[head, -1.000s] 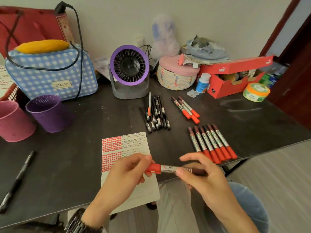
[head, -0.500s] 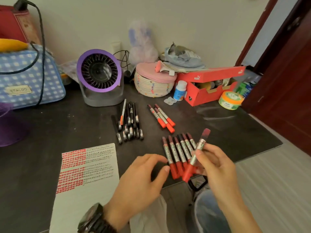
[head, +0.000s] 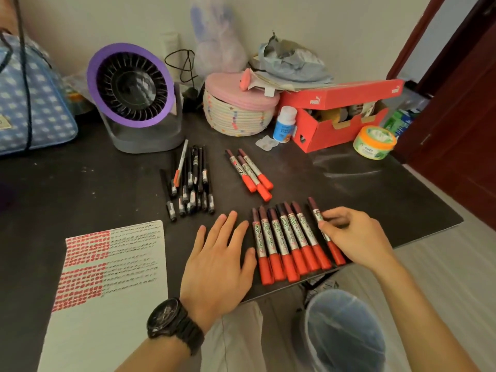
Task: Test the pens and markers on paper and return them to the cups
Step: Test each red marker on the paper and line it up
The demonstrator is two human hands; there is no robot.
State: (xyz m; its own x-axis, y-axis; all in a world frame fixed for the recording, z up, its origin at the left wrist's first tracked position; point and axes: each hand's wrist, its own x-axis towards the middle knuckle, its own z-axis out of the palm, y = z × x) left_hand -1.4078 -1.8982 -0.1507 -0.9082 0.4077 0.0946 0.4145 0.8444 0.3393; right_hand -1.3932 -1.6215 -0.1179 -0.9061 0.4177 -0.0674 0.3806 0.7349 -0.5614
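Right hand [head: 357, 237] pinches a red marker [head: 334, 249], apparently resting beside 6 others [head: 287, 242] at the table's [head: 375, 200] front edge; left hand [head: 217, 259] flat, fingers spread. Lay it parallel, snug.

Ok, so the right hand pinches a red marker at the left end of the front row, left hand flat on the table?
No: in the head view the right hand pinches the red marker at the right end of the front row. The left hand is flat on the table.
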